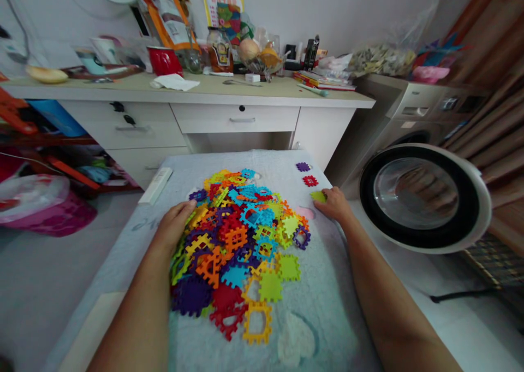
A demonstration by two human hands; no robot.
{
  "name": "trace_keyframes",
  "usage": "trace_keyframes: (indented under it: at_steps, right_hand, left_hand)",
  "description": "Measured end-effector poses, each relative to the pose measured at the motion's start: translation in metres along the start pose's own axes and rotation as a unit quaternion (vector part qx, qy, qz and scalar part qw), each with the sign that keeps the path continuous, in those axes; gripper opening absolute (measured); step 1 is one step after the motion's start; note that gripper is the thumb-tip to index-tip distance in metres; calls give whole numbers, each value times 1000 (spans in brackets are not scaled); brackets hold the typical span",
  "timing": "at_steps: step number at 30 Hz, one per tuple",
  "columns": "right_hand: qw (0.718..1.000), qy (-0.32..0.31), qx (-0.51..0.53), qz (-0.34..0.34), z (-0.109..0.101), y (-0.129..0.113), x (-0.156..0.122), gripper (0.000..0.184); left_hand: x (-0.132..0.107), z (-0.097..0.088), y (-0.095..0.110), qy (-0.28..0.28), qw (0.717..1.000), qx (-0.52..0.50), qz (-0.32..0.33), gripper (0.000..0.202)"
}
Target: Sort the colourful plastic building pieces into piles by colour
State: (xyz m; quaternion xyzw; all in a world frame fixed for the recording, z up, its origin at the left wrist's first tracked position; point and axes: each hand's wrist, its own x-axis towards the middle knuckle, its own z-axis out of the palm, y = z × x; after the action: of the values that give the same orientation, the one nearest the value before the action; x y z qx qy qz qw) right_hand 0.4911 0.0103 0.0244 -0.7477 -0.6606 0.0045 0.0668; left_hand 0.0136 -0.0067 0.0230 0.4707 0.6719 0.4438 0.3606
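A heaped pile of colourful plastic interlocking building tiles (235, 238) covers the middle of the cloth-covered table (327, 284). My left hand (177, 225) rests along the pile's left edge, its fingers stretched out against the tiles and partly hidden. At the table's right edge, my right hand (334, 204) has its fingers on a lime green tile (318, 196), which lies at the tabletop. Just beyond it sit a red tile (310, 181) and a purple tile (303, 167), in a loose row. A yellow frame-shaped tile (257, 323) lies at the pile's near end.
A white box (156, 186) stands at the table's far left. Behind is a white desk (241, 118) crowded with jars, a red cup and books. To the right, a washing machine's round door (426, 197) hangs open. A pink bin (49, 213) is on the left floor.
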Motion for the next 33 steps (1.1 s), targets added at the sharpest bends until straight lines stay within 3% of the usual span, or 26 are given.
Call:
trace_keyframes:
  at_steps: [6, 10, 12, 15, 20, 25, 29, 33]
  right_hand:
    - [994, 93, 47, -30, -12, -8, -2, 58]
    - [968, 36, 183, -167, -20, -40, -8, 37]
    - [948, 12, 224, -224, -18, -60, -13, 35]
    - [940, 15, 224, -257, -9, -84, -21, 37]
    - [947, -2, 201, -250, -1, -102, -28, 32]
    - [933, 41, 257, -249, -3, -103, -27, 20]
    - [914, 53, 354, -190, -3, -96, -20, 7]
    - [898, 46, 419, -124, -6, -85, -14, 12]
  left_hand:
    - [2, -12, 0, -7, 998, -66, -24, 60]
    - [3, -18, -2, -55, 995, -75, -25, 56]
    - [2, -19, -3, -82, 995, -45, -21, 61]
    - [1, -18, -5, -103, 995, 7, 5, 66]
    - [1, -14, -9, -97, 995, 28, 24, 66]
    - [5, -8, -15, -76, 995, 50, 28, 63]
    - [7, -7, -17, -71, 995, 67, 35, 64]
    - [7, -7, -18, -63, 994, 71, 47, 63]
